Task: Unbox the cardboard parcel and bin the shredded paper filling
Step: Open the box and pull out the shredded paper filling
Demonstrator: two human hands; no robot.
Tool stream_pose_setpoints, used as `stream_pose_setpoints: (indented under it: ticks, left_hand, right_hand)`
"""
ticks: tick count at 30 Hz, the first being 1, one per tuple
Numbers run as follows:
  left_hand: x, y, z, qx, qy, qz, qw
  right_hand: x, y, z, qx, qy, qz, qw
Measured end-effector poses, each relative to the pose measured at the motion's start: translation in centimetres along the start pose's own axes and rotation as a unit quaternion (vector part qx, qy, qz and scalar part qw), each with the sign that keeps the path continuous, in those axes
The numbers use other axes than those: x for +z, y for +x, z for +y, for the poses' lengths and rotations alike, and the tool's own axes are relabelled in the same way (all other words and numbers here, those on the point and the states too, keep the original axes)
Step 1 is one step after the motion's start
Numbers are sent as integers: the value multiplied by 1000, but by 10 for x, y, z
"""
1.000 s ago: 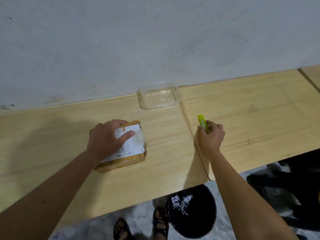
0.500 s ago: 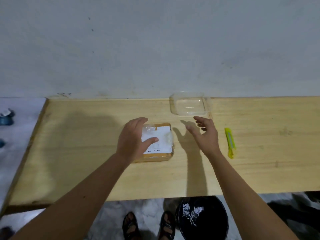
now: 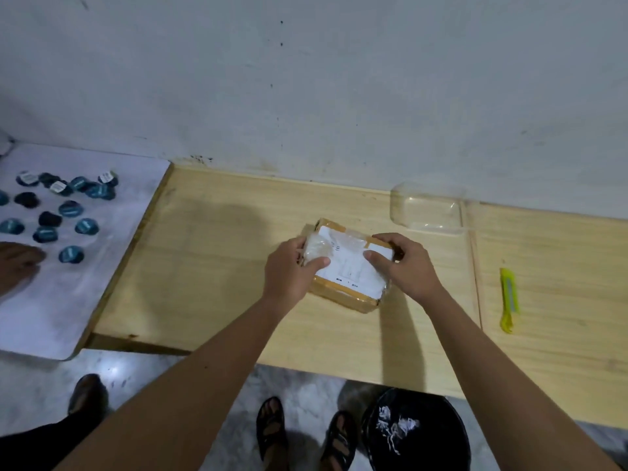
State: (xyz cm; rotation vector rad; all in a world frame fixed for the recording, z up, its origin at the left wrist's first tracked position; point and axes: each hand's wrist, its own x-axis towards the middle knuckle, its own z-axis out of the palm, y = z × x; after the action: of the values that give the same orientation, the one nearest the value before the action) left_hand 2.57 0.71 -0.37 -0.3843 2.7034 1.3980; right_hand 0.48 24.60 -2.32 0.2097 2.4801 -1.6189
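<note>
A small cardboard parcel (image 3: 346, 273) with a white label and clear tape lies on the wooden table (image 3: 221, 266). My left hand (image 3: 289, 270) grips its left end, thumb on top. My right hand (image 3: 404, 266) grips its right end, thumb pressed on the label. A yellow box cutter (image 3: 509, 299) lies on the table to the right, away from both hands. Below the table's front edge stands a black bin (image 3: 418, 433) with a few white paper shreds inside. The parcel's flaps look closed; its contents are hidden.
A clear plastic tray (image 3: 430, 209) rests against the wall behind the parcel. To the left a white sheet (image 3: 68, 294) carries several dark round caps (image 3: 71, 209), and another person's hand (image 3: 17, 263) rests there. My sandalled feet (image 3: 306, 433) stand on the marble floor.
My right hand let go of the yellow cutter, left it on the table, and came over to grip the parcel's right end. The view swung left, showing the white sheet and caps.
</note>
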Motion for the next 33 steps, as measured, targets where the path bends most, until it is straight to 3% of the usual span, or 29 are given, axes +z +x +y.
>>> stream_pose_setpoints:
  ticks: [5,10,17,23,33]
  left_hand:
    - [5,41,11,35,34,28,998]
    - [8,45,6,-13,7,69,998]
    - [-15,31,-31,-20,-113,-16,993]
    - [-33,47,-36,19,-119,-54,991]
    - [-45,17,-56,-2,-129,-43,991]
  right_hand:
    - [-3,-22,10,22,44,8,999]
    - [21,-44,14,46,115,3,992]
    - [78,-62,-1,80,159,-24,984]
    - [112,-63,-11,80,169,8,982]
    - [77,-33,-25,43,131,50,989]
